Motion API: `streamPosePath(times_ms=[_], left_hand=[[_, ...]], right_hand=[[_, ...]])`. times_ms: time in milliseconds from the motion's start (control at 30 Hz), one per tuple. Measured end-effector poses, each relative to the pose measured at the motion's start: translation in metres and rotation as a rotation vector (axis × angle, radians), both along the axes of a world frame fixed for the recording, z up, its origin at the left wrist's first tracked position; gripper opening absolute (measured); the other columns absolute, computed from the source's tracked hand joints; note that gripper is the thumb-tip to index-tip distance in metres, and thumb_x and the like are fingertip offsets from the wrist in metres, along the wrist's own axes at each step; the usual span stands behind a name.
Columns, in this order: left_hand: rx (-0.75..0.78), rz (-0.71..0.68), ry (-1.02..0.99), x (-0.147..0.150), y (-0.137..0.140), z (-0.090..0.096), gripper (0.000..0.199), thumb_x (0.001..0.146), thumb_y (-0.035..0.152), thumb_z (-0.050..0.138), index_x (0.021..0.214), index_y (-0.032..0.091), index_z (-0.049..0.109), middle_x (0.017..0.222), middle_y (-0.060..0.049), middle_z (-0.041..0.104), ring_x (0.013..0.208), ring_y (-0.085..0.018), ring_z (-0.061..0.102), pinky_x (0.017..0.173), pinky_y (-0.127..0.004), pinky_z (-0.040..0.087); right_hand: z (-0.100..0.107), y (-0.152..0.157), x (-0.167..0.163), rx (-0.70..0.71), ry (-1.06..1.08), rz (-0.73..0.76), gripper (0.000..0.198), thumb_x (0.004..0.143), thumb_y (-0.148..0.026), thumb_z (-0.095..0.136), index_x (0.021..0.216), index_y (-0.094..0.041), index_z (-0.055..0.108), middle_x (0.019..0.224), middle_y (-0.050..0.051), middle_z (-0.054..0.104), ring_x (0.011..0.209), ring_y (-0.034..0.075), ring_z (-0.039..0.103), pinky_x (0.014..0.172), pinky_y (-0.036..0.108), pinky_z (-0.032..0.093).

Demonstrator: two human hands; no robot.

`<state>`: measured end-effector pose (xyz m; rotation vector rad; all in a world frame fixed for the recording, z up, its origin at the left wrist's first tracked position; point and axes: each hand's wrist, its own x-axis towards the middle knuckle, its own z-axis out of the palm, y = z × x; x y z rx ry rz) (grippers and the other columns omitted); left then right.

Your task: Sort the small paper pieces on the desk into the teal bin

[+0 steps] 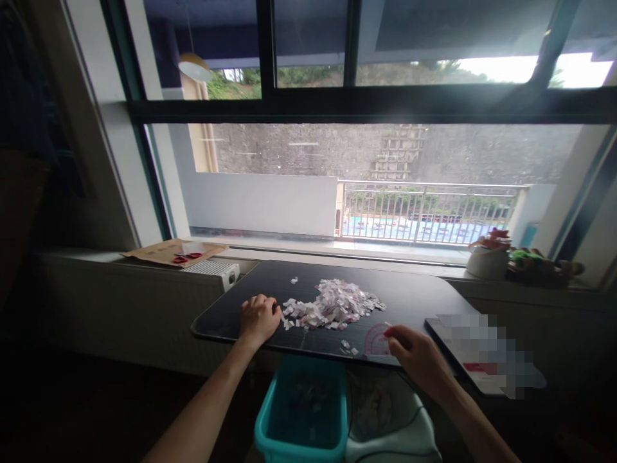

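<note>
A loose heap of small white and pinkish paper scraps [343, 301] lies in the middle of the dark tabletop [409, 292]. Beside its left end, my left hand [260, 318] rests on the table with the fingers curled in; what they hold, if anything, is hidden. My right hand [418, 352] is over the table's front right part, thumb and forefinger pinched together. A tiny white bit shows by those fingertips, but I cannot make out whether it is held. A pink, clear protractor-like half circle [376, 341] lies just left of them. Several stray scraps [348, 348] lie near the front edge.
Below the front edge stand a turquoise bin [261, 421] with scraps inside and a pale container [424, 437]. A partly blurred flat object [463, 354] lies at the table's right. The windowsill bears red-handled scissors [187, 257] on brown paper and a white pot [486, 262].
</note>
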<state>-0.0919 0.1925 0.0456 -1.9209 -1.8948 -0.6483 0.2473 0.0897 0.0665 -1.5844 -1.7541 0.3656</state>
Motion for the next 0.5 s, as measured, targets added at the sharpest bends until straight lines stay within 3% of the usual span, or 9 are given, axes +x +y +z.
streamPosePath(times_ms=[200, 367, 500], left_hand=[[0.001, 0.001, -0.007, -0.001, -0.001, 0.001, 0.024, 0.081, 0.03, 0.049, 0.088, 0.018, 0.069, 0.091, -0.01, 0.065, 0.093, -0.027, 0.057, 0.084, -0.04, 0.039], [-0.001, 0.003, -0.013, 0.0, -0.002, 0.001, 0.024, 0.081, 0.03, 0.049, 0.087, 0.018, 0.069, 0.092, -0.01, 0.064, 0.094, -0.026, 0.057, 0.084, -0.039, 0.039], [-0.001, 0.001, -0.019, 0.001, -0.003, 0.001, 0.024, 0.081, 0.03, 0.049, 0.087, 0.018, 0.069, 0.092, -0.01, 0.064, 0.094, -0.027, 0.057, 0.085, -0.039, 0.039]], right_hand=[[0.008, -0.002, -0.03, 0.012, -0.031, 0.079, 0.029, 0.08, -0.033, 0.045, 0.089, -0.02, 0.069, 0.074, 0.002, 0.071, 0.068, 0.019, 0.063, 0.064, 0.028, 0.043], [0.008, -0.002, -0.019, 0.035, -0.057, -0.078, 0.027, 0.079, -0.033, 0.046, 0.089, -0.021, 0.068, 0.074, 0.002, 0.071, 0.07, 0.02, 0.065, 0.066, 0.029, 0.042], [-0.002, -0.005, -0.022, 0.005, -0.034, 0.017, 0.026, 0.08, -0.034, 0.045, 0.086, -0.021, 0.067, 0.07, 0.001, 0.069, 0.066, 0.019, 0.063, 0.062, 0.027, 0.042]])
